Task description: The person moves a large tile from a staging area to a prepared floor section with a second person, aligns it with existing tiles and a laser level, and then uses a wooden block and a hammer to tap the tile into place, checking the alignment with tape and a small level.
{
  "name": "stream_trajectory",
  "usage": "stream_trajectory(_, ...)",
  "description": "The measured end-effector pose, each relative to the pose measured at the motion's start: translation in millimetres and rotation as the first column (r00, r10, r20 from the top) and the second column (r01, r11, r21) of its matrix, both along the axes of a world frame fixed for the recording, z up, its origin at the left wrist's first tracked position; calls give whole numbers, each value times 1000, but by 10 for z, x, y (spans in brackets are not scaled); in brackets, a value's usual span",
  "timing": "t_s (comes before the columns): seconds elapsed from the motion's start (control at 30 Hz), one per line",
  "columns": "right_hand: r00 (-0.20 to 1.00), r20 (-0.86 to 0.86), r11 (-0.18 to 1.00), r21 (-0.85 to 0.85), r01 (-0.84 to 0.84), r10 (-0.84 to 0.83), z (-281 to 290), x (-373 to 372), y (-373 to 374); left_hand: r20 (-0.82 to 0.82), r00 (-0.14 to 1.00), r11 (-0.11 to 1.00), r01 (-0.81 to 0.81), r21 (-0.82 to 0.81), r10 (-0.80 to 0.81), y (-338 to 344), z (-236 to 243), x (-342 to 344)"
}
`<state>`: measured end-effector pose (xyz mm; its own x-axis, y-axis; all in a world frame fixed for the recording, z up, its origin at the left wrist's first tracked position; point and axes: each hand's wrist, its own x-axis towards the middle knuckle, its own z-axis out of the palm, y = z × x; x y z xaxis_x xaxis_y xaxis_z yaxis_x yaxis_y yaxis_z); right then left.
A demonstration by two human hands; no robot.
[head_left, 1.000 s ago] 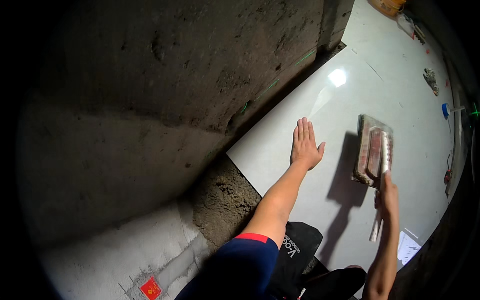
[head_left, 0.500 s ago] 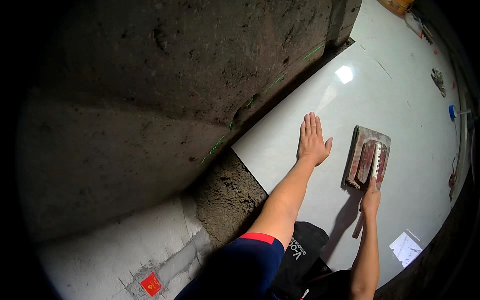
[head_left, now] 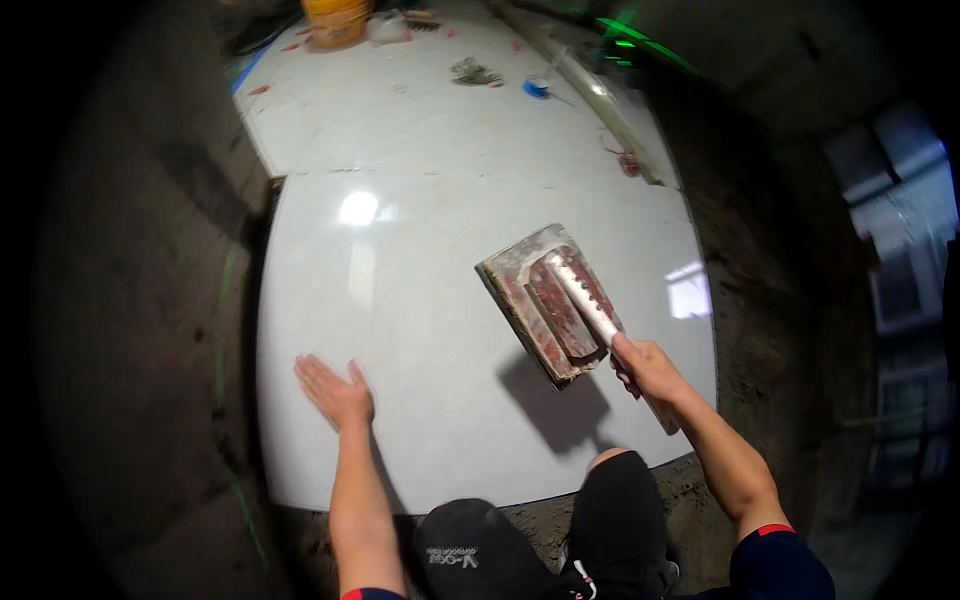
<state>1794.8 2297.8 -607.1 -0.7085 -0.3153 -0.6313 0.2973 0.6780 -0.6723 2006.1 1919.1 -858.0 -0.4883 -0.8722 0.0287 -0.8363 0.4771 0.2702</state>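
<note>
A large glossy pale tile [head_left: 430, 300] lies in front of my knees. My left hand [head_left: 340, 393] is over its left part, palm down, fingers stretched out and thumb apart, seemingly resting on the surface. My right hand [head_left: 645, 368] is closed round the handle of a tile tamper [head_left: 550, 300]. This tool has a thick, stained rectangular pad and a perforated metal handle whose end sticks out below my fist. The pad is held tilted above the tile, with its shadow falling apart from it.
More pale tiles [head_left: 330, 130] adjoin at the far side. On them are a yellow bucket [head_left: 337, 22], a crumpled grey rag-like piece [head_left: 475, 71], a blue round item [head_left: 536, 88] and a long straight bar [head_left: 590, 85]. Rough mortar [head_left: 540, 518] borders the near edge; a dark wall stands left.
My view has swung right, bringing the windows in. My left hand has turned, its fingers now pointing toward the tile's left edge. The tamper stays in my right hand, now tilted.
</note>
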Motion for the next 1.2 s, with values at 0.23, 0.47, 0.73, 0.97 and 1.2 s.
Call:
stream_trajectory(0.23,532,-298,606,-284,743,-792,-1056,898,1629,168,985,988,58,-143,-34,-24,-40,64)
stream_trajectory(0.47,668,227,683,-14,730,-709,-829,-179,2442,326,945,987,23,-159,31,103,-207,53)
stream_trajectory(0.73,324,-635,556,-202,806,-702,-956,788,2915,398,917,959,84,-271,32,-60,-407,-5)
stream_trajectory(0.97,686,-289,643,242,727,-668,-1834,344,2570,674,738,992,60,-113,32,55,-268,-835)
stream_trajectory(1.2,753,-202,712,244,658,-626,-1874,175,2551,392,819,885,464,-27,-418,2690,-452,-2599)
